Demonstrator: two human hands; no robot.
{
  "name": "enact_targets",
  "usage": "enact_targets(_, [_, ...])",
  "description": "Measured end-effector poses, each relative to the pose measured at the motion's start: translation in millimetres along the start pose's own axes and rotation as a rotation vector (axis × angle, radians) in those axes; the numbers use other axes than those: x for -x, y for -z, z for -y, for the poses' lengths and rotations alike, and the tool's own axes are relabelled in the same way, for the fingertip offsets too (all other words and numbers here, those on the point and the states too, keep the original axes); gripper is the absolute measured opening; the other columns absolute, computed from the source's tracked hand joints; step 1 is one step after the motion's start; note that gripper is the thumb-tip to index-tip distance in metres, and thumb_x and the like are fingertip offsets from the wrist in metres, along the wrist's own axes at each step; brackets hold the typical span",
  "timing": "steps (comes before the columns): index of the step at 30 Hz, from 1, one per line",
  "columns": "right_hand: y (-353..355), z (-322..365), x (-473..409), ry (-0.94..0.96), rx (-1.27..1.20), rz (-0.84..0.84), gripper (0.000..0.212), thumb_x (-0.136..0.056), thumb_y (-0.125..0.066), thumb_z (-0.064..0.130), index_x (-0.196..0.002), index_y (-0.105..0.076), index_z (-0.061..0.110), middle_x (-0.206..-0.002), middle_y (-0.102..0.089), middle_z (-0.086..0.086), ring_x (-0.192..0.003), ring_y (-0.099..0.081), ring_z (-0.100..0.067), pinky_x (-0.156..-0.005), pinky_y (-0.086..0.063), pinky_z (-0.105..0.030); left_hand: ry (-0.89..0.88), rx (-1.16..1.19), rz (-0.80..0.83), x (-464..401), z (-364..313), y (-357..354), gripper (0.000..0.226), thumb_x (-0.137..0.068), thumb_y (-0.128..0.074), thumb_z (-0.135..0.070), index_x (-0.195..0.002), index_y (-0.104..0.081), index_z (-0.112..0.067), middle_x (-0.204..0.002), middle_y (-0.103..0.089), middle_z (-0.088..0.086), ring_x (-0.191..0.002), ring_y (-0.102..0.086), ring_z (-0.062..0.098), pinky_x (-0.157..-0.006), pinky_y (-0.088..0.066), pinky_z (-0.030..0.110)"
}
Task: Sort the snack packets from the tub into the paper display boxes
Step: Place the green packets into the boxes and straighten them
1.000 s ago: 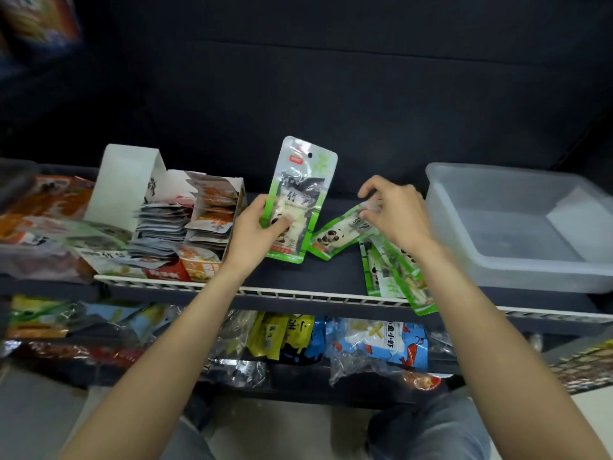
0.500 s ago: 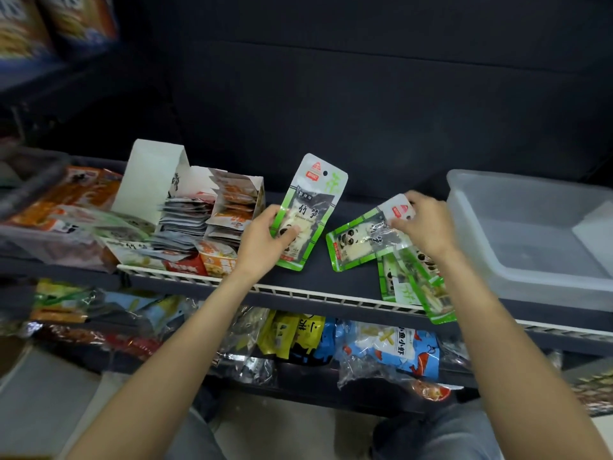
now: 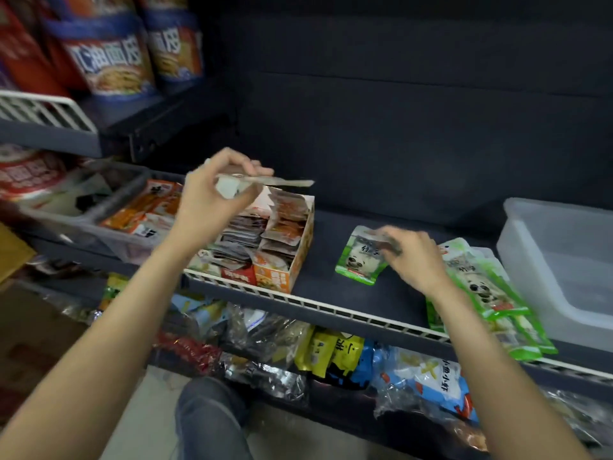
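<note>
Upper left: tall red-and-blue printed snack bags (image 3: 109, 58) stand on a higher shelf behind a white wire rail (image 3: 43, 111). Below them, a grey plastic tray (image 3: 83, 224) holds orange packets.

Left hand (image 3: 212, 197), raised above the orange-and-white paper display box (image 3: 282, 247), pinches a thin flat packet (image 3: 265, 181) seen edge-on between thumb and curled fingers; its print cannot be read. The box sits at the front of the dark shelf (image 3: 331, 287), packed with rows of small packets.

Right hand (image 3: 414, 260), blurred, rests its fingertips on the top edge of a green panda-print packet (image 3: 361, 257) lying flat on the shelf; whether it pinches it cannot be told.

More green panda packets (image 3: 487, 293) lie fanned just right of that hand, beside the translucent plastic tub (image 3: 560, 260) at far right.
</note>
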State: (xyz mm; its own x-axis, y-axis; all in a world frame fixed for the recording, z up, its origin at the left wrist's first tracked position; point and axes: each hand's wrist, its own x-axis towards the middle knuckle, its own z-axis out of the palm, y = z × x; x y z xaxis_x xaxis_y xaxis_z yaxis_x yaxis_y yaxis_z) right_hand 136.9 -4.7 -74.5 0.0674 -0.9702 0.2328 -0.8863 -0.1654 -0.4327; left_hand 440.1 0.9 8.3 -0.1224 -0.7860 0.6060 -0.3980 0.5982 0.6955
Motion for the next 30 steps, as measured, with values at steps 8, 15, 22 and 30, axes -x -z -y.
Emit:
enact_targets(8, [12.3, 36.5, -15.5, 0.058, 0.13, -0.104, 0.012, -0.086, -0.063, 0.02, -0.098, -0.062, 0.02, -0.085, -0.069, -0.012, -0.087, -0.063, -0.036, -0.074, -0.047, -0.038, 0.234, -0.146, 0.034, 10.3, 66.8, 76.4, 0.02, -0.084, -0.069, -0.014, -0.084, -0.06, -0.032, -0.073, -0.067, -0.014, -0.07, -0.063, 0.003, -0.07, -0.05, 0.029])
enact_targets(15, [52.5, 93.8, -19.4, 0.114, -0.074, -0.391, 0.009, -0.083, -0.065, 0.015, -0.089, -0.059, 0.013, -0.071, -0.066, -0.007, -0.075, -0.063, -0.033, -0.074, -0.05, -0.041, 0.338, -0.263, 0.098, 7.5, 103.0, 98.1, 0.045, -0.08, -0.063, -0.054, -0.106, -0.058, -0.018, -0.093, -0.071, 0.004, -0.085, -0.069, 0.021, -0.079, -0.056, 0.048])
enact_targets(22, [40.0, 143.5, -45.9, 0.073, -0.309, -0.357, 0.01, -0.083, -0.064, 0.013, -0.088, -0.058, 0.019, -0.075, -0.067, 0.003, -0.071, -0.067, -0.017, -0.077, -0.054, -0.038, 0.375, -0.233, 0.133, 14.6, 115.4, 103.9, 0.007, -0.087, -0.066, -0.026, -0.091, -0.063, -0.021, -0.086, -0.067, -0.007, -0.081, -0.063, 0.008, -0.066, -0.049, 0.019])
enact_targets(30, [2.9, 198.5, -73.9, 0.069, -0.602, -0.32, 0.01, -0.081, -0.063, 0.009, -0.088, -0.064, 0.015, -0.072, -0.066, 0.011, -0.066, -0.067, -0.004, -0.074, -0.058, -0.04, 0.329, -0.25, 0.313, 21.8, 124.1, 118.0, 0.01, -0.091, -0.061, -0.028, -0.09, -0.071, -0.028, -0.096, -0.071, -0.014, -0.093, -0.064, 0.002, -0.085, -0.05, 0.029])
